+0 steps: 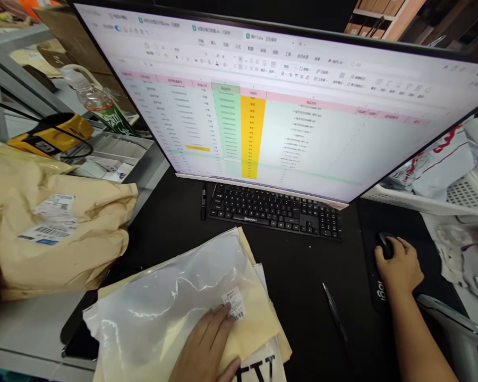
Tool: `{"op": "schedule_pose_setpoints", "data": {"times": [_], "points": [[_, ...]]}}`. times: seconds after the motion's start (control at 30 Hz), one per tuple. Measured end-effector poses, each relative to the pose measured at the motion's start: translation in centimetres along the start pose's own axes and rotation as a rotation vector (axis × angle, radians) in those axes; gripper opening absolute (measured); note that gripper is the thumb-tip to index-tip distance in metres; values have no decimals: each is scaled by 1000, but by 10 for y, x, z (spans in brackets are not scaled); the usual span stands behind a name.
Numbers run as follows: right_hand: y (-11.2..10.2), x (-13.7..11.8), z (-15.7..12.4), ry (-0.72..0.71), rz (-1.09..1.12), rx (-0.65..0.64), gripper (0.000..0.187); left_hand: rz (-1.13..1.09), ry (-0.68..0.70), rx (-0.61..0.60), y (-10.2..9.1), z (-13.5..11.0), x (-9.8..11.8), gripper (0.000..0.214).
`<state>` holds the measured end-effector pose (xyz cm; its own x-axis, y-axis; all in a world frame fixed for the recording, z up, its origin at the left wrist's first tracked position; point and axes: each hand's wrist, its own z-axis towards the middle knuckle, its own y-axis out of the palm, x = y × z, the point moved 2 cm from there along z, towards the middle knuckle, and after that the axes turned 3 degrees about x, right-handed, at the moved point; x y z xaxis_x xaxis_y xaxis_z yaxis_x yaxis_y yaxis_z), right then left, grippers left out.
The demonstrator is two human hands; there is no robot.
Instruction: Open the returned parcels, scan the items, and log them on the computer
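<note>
My left hand (204, 338) lies flat on a clear plastic bag (159, 297) holding a cream cloth item, its fingertips beside a small barcode sticker (234, 304). Under the bag, more cream material and a white piece with black print show. My right hand (398, 267) rests over a black computer mouse (385, 245) on a black mouse pad (398, 233), its fingers curved on the mouse. Neither hand is lifting anything.
A large monitor (263, 101) shows a spreadsheet above a black keyboard (274, 210). A black marker (203, 201) and a thin blade or pen (335, 313) lie on the desk. Labelled tan mailers (63, 233) pile at left; a white basket (462, 191) holds plastic bags.
</note>
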<state>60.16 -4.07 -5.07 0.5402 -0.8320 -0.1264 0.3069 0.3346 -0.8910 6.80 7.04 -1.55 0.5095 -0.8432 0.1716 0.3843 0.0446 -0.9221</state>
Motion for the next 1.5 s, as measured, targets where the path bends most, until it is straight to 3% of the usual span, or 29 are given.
{"op": "schedule_pose_setpoints", "data": {"times": [0.27, 0.43, 1.03, 1.5], "points": [[-4, -3, -1, 7, 6, -12, 43, 16, 12, -29, -1, -1, 3, 59], [-4, -4, -1, -5, 10, -5, 42, 16, -22, -57, 8, -11, 6, 58], [0, 3, -2, 41, 50, 29, 45, 16, -59, -100, -8, 4, 15, 58], [5, 6, -2, 29, 29, 67, 45, 29, -48, -76, -5, 1, 15, 56]]}}
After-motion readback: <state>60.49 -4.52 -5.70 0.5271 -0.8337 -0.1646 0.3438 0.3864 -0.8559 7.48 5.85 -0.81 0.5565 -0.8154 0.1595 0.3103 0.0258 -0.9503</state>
